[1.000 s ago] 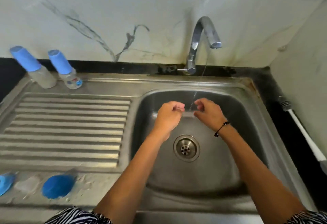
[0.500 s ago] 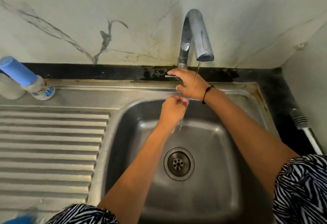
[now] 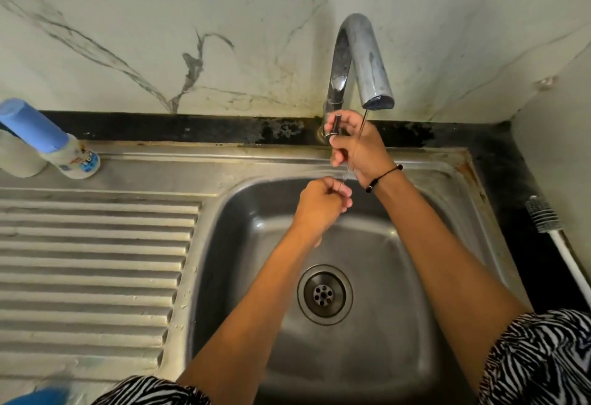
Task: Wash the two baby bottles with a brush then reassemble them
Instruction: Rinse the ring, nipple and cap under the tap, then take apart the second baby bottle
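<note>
Since a second ago right hand [image 3: 355,145] rose to grip tap handle [image 3: 334,124], likely adjusting flow | left hand [image 3: 323,203] clenched, apparently empty, under thin stream [image 3: 361,126] | bottle [image 3: 60,148] waits on surface [image 3: 153,164]

Dim, warm light; soft glare on the steel sink [image 3: 287,161]; wide-angle bending at edges.

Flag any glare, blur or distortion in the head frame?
Head view: wide-angle bowing bends the counter edge and drainboard; soft glare streaks on the faucet spout; bottle at left is stretched and cropped; blue blur bottom-left corner; hands fairly sharp, sink basin evenly lit.
</note>
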`<state>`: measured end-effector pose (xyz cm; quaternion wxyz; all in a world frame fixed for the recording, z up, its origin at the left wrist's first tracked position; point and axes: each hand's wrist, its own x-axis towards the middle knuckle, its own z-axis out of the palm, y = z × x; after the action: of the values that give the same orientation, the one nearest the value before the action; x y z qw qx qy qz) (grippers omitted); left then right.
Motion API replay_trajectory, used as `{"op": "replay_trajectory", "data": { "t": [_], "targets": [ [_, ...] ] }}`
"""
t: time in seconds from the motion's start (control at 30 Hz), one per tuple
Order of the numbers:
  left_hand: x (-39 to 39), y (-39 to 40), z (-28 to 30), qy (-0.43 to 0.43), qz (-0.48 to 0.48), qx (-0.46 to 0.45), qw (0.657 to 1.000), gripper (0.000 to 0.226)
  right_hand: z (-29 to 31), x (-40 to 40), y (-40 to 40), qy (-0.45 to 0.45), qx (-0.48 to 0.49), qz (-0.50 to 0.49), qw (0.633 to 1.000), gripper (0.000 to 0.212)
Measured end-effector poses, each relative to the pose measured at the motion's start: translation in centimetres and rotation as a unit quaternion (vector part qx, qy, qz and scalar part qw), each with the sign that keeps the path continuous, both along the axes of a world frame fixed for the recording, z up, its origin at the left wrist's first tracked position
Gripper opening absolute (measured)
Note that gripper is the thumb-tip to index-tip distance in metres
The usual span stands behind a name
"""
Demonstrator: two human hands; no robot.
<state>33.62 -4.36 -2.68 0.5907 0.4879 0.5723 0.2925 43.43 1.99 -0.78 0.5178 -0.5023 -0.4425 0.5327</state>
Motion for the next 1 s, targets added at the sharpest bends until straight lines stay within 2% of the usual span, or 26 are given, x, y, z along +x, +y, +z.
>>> {"op": "replay_trajectory", "data": {
  "t": [0.1,0.23,0.27,0.33,0.4,0.5,0.57,0.77,1.0],
  "targets": [
    [-0.6,-0.7,0.7,0.003,0.006,0.012,1.000,0.032,0.3,0.1,-1.2,-0.029,-0.010,-0.010,0.999,0.041],
    [-1.7,-2.4,2.4,0.026,0.021,0.072,0.997,0.026,1.6,0.1,-4.1,-0.140,-0.041,0.018,0.989,0.061],
    [-2.0,-2.9,2.8,0.038,0.025,0.099,0.994,0.021,1.7,0.1,-5.0,-0.169,-0.038,0.017,0.985,0.057],
    [-2.9,-4.3,3.5,0.062,0.037,0.139,0.988,0.015,1.7,-0.3,-7.4,-0.198,-0.016,0.009,0.980,0.035],
    [-4.0,-6.0,3.9,0.093,0.015,0.135,0.986,0.015,1.4,-1.2,-10.0,-0.219,-0.020,0.026,0.975,0.021],
    [-5.8,-8.5,3.9,0.176,-0.064,0.090,0.978,0.024,0.3,-2.9,-13.1,-0.301,-0.079,0.128,0.942,0.022],
    [-7.0,-10.2,3.8,0.181,-0.061,0.091,0.977,0.027,-0.3,-4.0,-14.5,-0.341,-0.057,0.151,0.926,0.025],
    [-11.0,-11.6,4.4,0.167,-0.050,0.079,0.982,0.029,0.5,-7.8,-15.8,-0.364,-0.025,0.159,0.917,0.027],
    [-19.2,-9.4,7.7,0.149,0.018,0.149,0.977,0.024,2.9,-16.5,-12.3,-0.363,0.033,0.143,0.920,0.025]
  ]
}}
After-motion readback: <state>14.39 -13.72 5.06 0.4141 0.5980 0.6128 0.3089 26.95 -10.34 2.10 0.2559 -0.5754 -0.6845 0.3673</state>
